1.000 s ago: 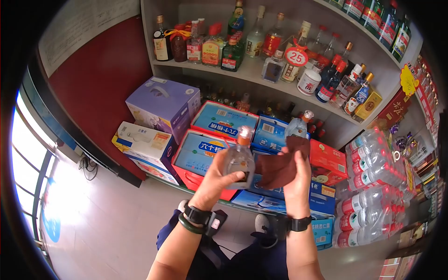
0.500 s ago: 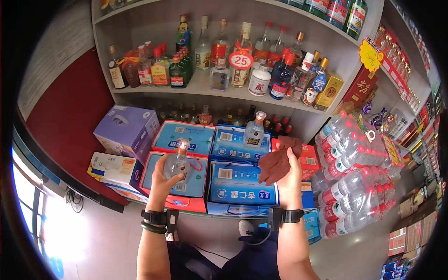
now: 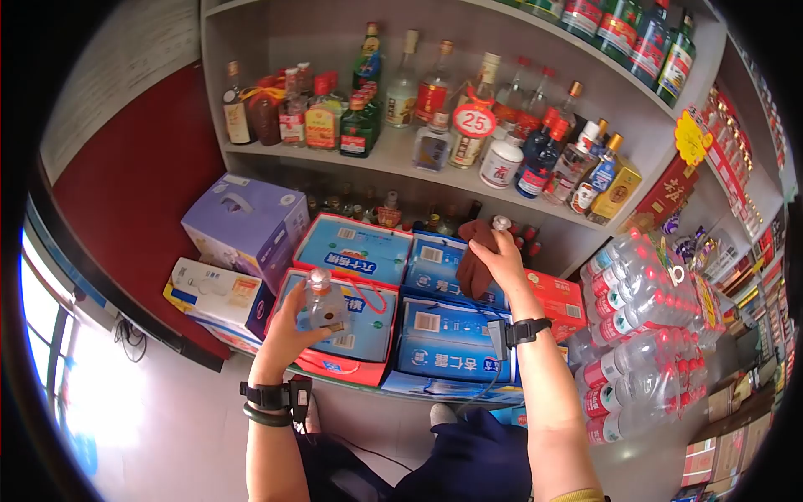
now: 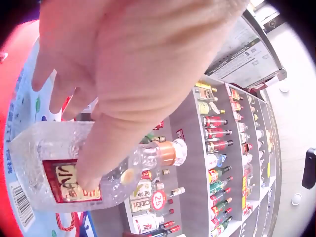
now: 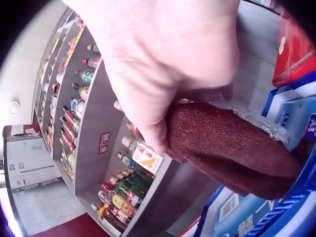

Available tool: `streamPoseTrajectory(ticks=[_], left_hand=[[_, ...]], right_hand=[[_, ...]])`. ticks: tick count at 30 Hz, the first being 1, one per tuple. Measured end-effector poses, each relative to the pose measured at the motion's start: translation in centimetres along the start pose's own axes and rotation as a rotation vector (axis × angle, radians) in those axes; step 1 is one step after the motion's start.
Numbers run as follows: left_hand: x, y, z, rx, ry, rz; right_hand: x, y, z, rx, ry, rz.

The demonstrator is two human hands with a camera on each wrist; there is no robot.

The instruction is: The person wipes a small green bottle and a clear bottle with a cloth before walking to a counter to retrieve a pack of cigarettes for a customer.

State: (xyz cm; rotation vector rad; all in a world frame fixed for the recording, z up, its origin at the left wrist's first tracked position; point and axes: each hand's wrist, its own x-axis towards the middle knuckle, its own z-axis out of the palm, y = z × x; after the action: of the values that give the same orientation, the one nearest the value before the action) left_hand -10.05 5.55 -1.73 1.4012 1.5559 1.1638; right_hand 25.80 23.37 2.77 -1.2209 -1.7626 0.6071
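A clear glass bottle with a copper-coloured neck band (image 3: 324, 308) stands upright in my left hand (image 3: 283, 336), over a blue-topped box (image 3: 355, 330). In the left wrist view the thumb of the left hand (image 4: 143, 64) presses the red-and-cream label of the bottle (image 4: 116, 170). My right hand (image 3: 504, 263) pinches a brown cloth (image 3: 475, 272) beside a second clear bottle (image 3: 501, 223), which is mostly hidden. In the right wrist view, the cloth (image 5: 222, 145) hangs from the right hand (image 5: 173, 49), with a strip of clear glass (image 5: 261, 123) beside it; whether the fingers grip that bottle I cannot tell.
Blue and red drink boxes (image 3: 447, 339) are packed together at the shelf's foot. Liquor bottles line the shelf (image 3: 385, 159) behind. A purple box (image 3: 242, 222) stands left; wrapped water bottles (image 3: 636, 335) are stacked right.
My right hand has moved up and in with the cloth, to the bottle standing on the back box. My left hand still holds its bottle, which first moved left, away from the cloth.
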Motion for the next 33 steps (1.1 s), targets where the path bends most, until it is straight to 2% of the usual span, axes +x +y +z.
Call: streamPoseTrajectory(ticks=[1,2,3,4,6,7,8,9,10,11,13,15,17,19,20,21,23,26,27,29,31,33], left_hand=[[-0.5,1.0,-0.1,0.073,0.034,0.009],[-0.9,1.3,-0.4,0.058,0.051,0.086],[-1.2,1.6,-0.8,0.054,0.057,0.08],[-1.6,1.9,-1.1,-0.041,0.14,0.12],[-2.7,5.0,-1.2,-0.272,0.318,0.232],[-2.9,6.0,-0.6,-0.278,0.318,0.231],[-3.1,6.8,0.0,-0.463,0.284,0.302],[-3.6,7.5,0.6,-0.652,0.258,0.373],[-3.8,8.7,1.7,-0.671,0.203,0.388],[-3.9,9.2,2.6,-0.676,0.115,0.327],[-3.6,9.3,4.7,-0.607,-0.038,0.318],[-3.3,8.4,7.4,-0.625,-0.134,0.275],[-4.0,8.2,8.7,-0.908,-0.277,-0.09],[-4.8,6.7,9.8,-1.276,-0.48,-0.143],[-5.4,6.6,10.2,-1.361,-0.505,-0.227],[-5.8,6.2,10.7,-1.369,-0.465,-0.228],[-5.8,5.2,11.1,-1.403,-0.426,-0.163],[-6.1,5.5,10.0,-1.424,-0.366,-0.208],[-6.1,5.5,9.6,-1.421,-0.371,-0.216],[-5.8,5.5,8.8,-1.383,-0.365,-0.225],[-5.8,5.8,8.5,-1.329,-0.344,-0.224],[-5.6,5.7,8.7,-1.171,-0.407,-0.138]], right_hand=[[0.0,0.3,0.4,0.002,-0.013,-0.003],[-0.1,0.6,0.7,-0.08,0.029,-0.028],[-0.2,1.0,0.9,-0.164,0.073,-0.055],[-0.1,1.7,1.2,-0.159,0.105,-0.118],[-0.1,2.4,1.0,-0.076,0.127,-0.097],[-0.3,1.8,0.9,0.011,0.152,-0.074],[-0.6,1.1,0.4,0.078,0.154,-0.048],[-1.5,-1.5,-0.7,0.174,0.094,0.01],[-2.3,-3.5,-1.2,0.239,0.053,-0.01],[-3.2,-5.5,-1.8,0.303,0.012,-0.028],[-5.7,-10.4,-2.6,0.361,-0.038,-0.023],[-8.2,-13.1,-2.3,0.486,-0.106,-0.009],[-10.3,-15.0,-1.9,0.433,-0.236,-0.027],[-11.8,-16.5,-0.7,0.471,-0.332,-0.11],[-12.4,-16.3,0.0,0.501,-0.365,-0.117],[-13.0,-16.3,0.4,0.565,-0.395,-0.054],[-13.7,-16.0,1.1,0.636,-0.352,-0.05],[-13.3,-14.7,-0.5,0.807,-0.335,-0.111],[-12.9,-14.4,-1.2,0.826,-0.268,-0.099],[-12.5,-14.6,-2.3,0.981,0.017,0.016],[-11.8,-14.0,-2.7,0.999,0.275,0.076],[-11.9,-14.1,-2.5,1.012,0.255,0.063]])
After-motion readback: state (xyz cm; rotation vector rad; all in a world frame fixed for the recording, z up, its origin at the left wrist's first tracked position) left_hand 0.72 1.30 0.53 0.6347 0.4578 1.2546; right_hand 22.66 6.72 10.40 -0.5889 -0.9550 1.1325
